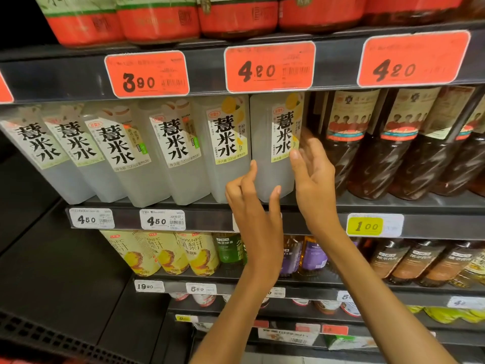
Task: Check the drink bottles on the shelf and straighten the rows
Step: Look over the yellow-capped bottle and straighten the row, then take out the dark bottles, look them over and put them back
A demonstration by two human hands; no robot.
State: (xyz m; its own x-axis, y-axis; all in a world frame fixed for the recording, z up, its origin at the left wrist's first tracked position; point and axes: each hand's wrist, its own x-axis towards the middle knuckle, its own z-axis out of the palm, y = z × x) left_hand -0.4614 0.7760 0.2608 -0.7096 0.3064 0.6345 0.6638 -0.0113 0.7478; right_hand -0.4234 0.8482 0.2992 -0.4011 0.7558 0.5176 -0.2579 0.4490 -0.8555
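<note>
A row of several frosted white square bottles with black lettering stands on the middle shelf [183, 203]. The rightmost white bottle [270, 164] has a yellow lemon label. My left hand [252, 206] is at its lower front, index finger up against the gap beside it, thumb near the base, fingers loosely curled. My right hand [312, 169] is at the bottle's right side, fingers straight between it and the dark brown tea bottles [349, 158]. Neither hand visibly grips the bottle.
Red-labelled bottles [162, 22] fill the shelf above, behind red price tags [270, 67]. Lower shelves hold yellow juice bottles [168, 253], green and purple tea bottles [312, 256] and brown ones. A dark cabinet wall [52, 258] closes the left side.
</note>
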